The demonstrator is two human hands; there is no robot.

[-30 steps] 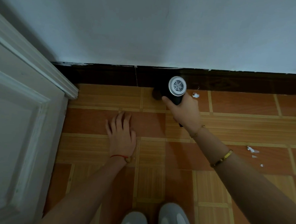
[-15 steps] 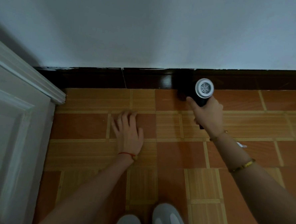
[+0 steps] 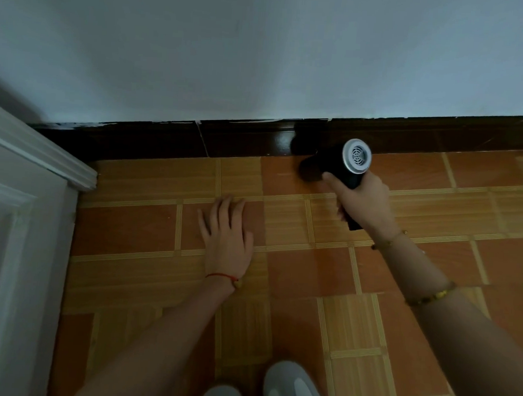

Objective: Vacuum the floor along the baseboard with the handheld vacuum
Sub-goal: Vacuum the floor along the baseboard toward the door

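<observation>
A black handheld vacuum [image 3: 345, 164] with a round silver vent at its rear is gripped by my right hand [image 3: 365, 201] around its handle. Its dark nozzle end points left and down at the floor, right where the orange tiles meet the dark brown baseboard [image 3: 153, 142]. My left hand [image 3: 227, 238] lies flat on the tiled floor [image 3: 309, 292], fingers straight and pointing toward the wall, left of the vacuum and apart from it. The nozzle tip is dark and hard to tell from the baseboard.
A white panelled door and its frame [image 3: 23, 214] fill the left side, meeting the baseboard at the corner. A pale wall [image 3: 263, 51] rises above the baseboard. The toes of two grey shoes [image 3: 288, 389] show at the bottom edge.
The vacuum and my right hand have moved right along the baseboard. The white scraps seen on the floor earlier are out of sight. My left hand stays flat on the floor.
</observation>
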